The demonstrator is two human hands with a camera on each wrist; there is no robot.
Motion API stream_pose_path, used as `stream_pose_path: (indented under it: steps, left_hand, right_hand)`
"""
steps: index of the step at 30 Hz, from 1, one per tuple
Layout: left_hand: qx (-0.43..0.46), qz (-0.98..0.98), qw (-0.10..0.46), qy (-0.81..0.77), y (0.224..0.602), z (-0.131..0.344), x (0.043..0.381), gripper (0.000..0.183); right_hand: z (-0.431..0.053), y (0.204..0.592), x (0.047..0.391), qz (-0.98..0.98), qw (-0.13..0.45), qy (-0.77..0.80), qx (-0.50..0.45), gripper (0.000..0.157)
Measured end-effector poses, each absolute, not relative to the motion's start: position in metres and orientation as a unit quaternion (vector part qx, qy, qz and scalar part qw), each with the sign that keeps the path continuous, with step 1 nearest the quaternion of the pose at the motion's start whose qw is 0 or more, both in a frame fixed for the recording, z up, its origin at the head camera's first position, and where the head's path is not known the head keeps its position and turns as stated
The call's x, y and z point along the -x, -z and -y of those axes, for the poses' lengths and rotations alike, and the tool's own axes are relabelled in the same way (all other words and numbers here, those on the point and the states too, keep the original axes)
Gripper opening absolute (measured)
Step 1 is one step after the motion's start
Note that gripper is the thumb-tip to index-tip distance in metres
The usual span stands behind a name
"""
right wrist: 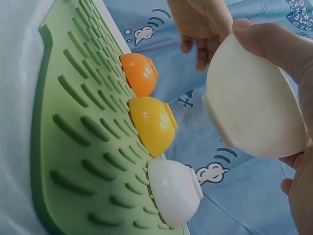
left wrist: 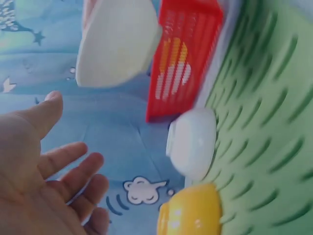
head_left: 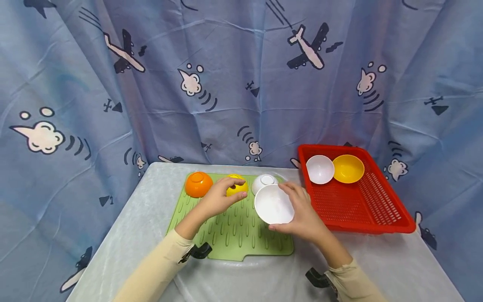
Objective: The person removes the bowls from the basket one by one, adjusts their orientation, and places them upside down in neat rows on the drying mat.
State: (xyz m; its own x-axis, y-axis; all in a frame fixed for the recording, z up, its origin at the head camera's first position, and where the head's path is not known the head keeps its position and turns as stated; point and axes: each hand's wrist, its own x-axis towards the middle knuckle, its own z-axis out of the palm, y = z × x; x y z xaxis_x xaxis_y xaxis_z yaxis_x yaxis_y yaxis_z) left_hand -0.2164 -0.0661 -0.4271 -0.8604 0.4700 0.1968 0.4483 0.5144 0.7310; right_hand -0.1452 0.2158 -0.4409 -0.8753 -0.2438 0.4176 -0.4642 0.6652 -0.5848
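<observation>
Blue airplane-print curtain (head_left: 230, 109) behind pale table (head_left: 143, 214)

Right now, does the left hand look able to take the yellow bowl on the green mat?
Probably yes. The left hand holds nothing and is near the yellow bowl, and nothing seems to stand between them. The right hand holds a white bowl off to the side.

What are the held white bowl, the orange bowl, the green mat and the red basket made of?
The held white bowl: probably plastic or melamine, smooth and evenly coloured, though ceramic is possible. The orange bowl: likely similar, with glossy highlights. The green mat: likely silicone or rubber, low-sheen, with rounded raised ridges. The red basket: apparently smooth, rigid plastic, with rows of slots.
</observation>
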Motion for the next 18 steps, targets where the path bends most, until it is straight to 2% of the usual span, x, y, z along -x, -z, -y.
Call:
stream_pose_path:
  steps: [3,9,18]
  left_hand:
    - [-0.243,-0.846,0.058,-0.470,0.431,0.069,0.199,0.044]
    - [-0.220,-0.808,0.134,-0.529,0.435,0.062,0.171,0.054]
    - [-0.188,-0.738,0.244,-0.601,0.446,0.055,0.162,0.048]
  right_hand:
    - [-0.214,0.440,0.142,0.895,0.157,-0.365,-0.203,0.112]
    - [-0.208,0.441,0.139,0.884,0.176,-0.372,-0.224,0.112]
    - [-0.200,0.441,0.130,0.880,0.172,-0.375,-0.236,0.113]
